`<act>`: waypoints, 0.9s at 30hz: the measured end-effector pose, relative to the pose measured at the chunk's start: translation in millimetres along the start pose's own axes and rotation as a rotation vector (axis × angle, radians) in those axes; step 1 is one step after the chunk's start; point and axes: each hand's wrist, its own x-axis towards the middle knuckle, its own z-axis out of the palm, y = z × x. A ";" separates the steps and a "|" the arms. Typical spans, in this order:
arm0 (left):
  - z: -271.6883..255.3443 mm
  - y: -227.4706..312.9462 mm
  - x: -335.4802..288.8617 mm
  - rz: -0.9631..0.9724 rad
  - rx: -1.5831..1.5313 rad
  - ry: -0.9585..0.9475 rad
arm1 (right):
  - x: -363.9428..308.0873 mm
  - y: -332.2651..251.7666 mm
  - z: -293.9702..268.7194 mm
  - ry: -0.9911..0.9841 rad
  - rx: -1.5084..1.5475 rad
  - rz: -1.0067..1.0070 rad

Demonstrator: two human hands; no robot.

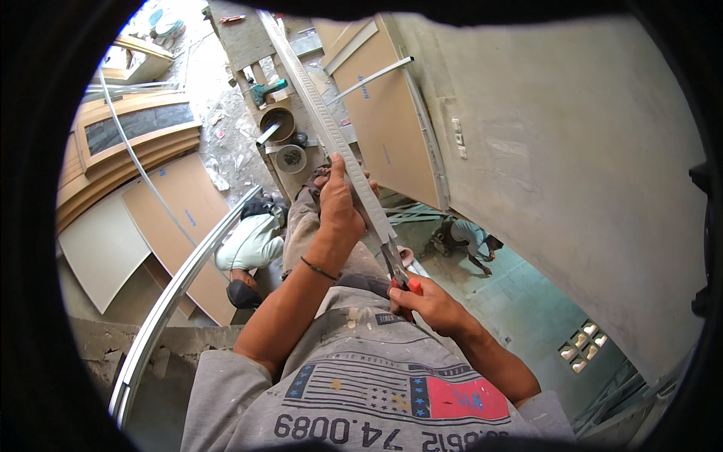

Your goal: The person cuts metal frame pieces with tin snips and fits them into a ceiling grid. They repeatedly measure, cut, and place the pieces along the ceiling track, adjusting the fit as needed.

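Note:
My left hand is wrapped around a long, light-grey metal profile with a ribbed face, gripping it near its close end. The profile runs away from me toward the top of the view. In my right hand are tin snips with red handles, held low in front of my shirt. Their jaws meet the near end of the profile; whether the blades have bitten into it I cannot make out. The fingers of my right hand are closed around the handles.
A wooden plank platform carries a green power drill, a brown bucket and a pale bowl of small fasteners. Two people, one in a light shirt, one crouching, are lower down. Boards lean against the wall.

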 end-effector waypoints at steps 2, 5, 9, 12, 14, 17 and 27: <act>0.3 -1.2 -0.9 -0.014 0.076 0.029 | 1.5 -2.8 1.1 0.012 0.005 -0.008; 1.3 -4.2 -1.9 0.053 0.136 0.026 | 3.7 -6.8 2.4 0.023 -0.007 -0.027; -0.3 -7.5 -1.1 0.128 0.184 0.044 | 6.5 -8.2 3.2 0.047 -0.035 -0.020; -1.8 -10.5 -0.3 0.155 0.237 0.080 | 8.7 -6.0 4.0 0.059 -0.037 0.010; -2.6 -12.3 -0.3 0.174 0.252 0.074 | 10.2 -3.9 5.5 0.073 -0.013 0.020; -4.4 -15.0 0.3 0.177 0.244 0.081 | 12.1 -0.7 12.5 0.110 0.089 0.025; -14.2 -23.9 2.8 0.181 0.292 0.062 | 23.7 -1.1 16.5 0.088 0.320 0.123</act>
